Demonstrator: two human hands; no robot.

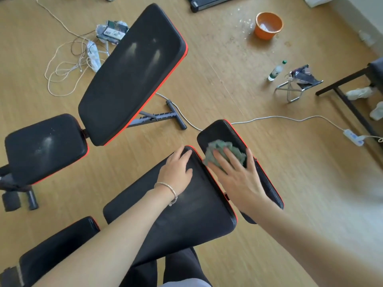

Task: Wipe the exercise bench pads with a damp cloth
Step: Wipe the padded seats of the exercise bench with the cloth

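**A:** Head view. Where is the cloth?

**B:** The crumpled grey-green damp cloth [220, 147] lies on the narrow black vinyl pad with red piping [223, 130], at the right. The right hand [238, 179] presses it down, fingers spread straight rather than clenched round it.

**A:** And the left hand?

**B:** The left hand [176, 172] rests flat on the top end of the wide black vinyl pad [186, 216] just beside. Its fingers are relaxed and it grasps nothing.

**A:** Progress?

**B:** My judgement is halfway at most. Wiping is in hand on the narrow surface. I cannot tell whether the wide pad is done. The far bench's long black back pad [132, 75] and square black seat pad [45, 146] carry whitish smears, so both look unwiped.

**A:** Rinse water?

**B:** An orange plastic bucket [259, 33] stands on the floor, well apart.
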